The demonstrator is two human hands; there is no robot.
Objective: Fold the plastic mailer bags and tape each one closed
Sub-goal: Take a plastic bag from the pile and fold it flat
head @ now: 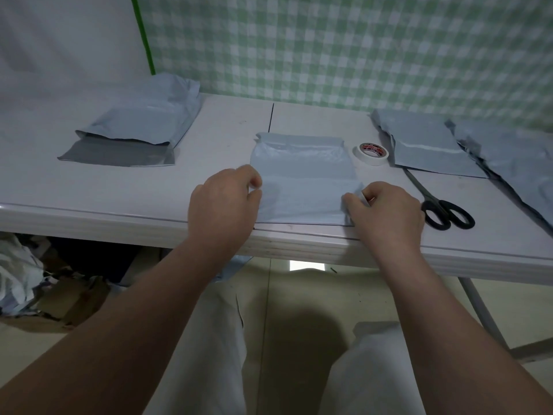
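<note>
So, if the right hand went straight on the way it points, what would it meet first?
The mailer bag it pinches: the right hand points forward and left, across that bag. The tape roll lies just right of that line, probably missed, though depth is unclear.

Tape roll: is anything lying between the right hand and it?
Nothing visible. The tape roll sits just beyond the right hand, with only bare table between. The scissors lie to the hand's right, off that path. The hand is pinching the edge of the bag.
</note>
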